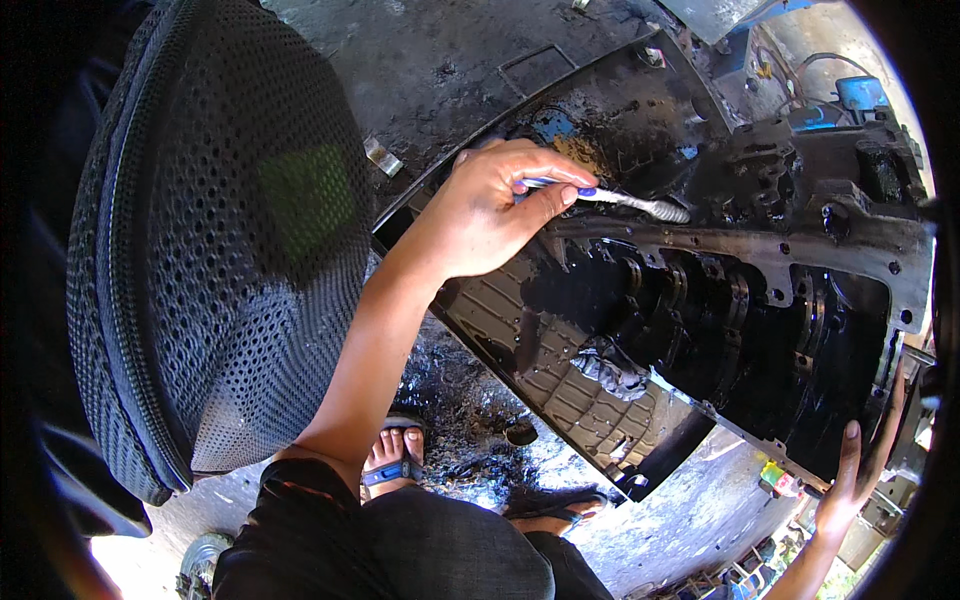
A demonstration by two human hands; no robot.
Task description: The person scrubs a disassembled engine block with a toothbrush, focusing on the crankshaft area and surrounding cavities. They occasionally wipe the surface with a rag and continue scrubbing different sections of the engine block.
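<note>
My left hand (490,205) pinches a white and blue toothbrush (625,199) between thumb and fingers. The brush's dirty grey bristles are against or just above the long upper edge of an oily engine block (690,237); which of the two I cannot tell. Inside the block's dark open cavity, curved bearing seats (738,300) show in a row. At the block's right end, my right hand (848,495) has its thumb and fingers stretched apart. Its fingers lie along the block's edge and seem to hold nothing.
Under the block is an oily metal tray (590,400) with a crumpled grey rag (610,370) in it. A large black mesh thing (220,240) fills the left side. My sandalled foot (392,460) stands near oily floor. A blue part (860,93) sits far right.
</note>
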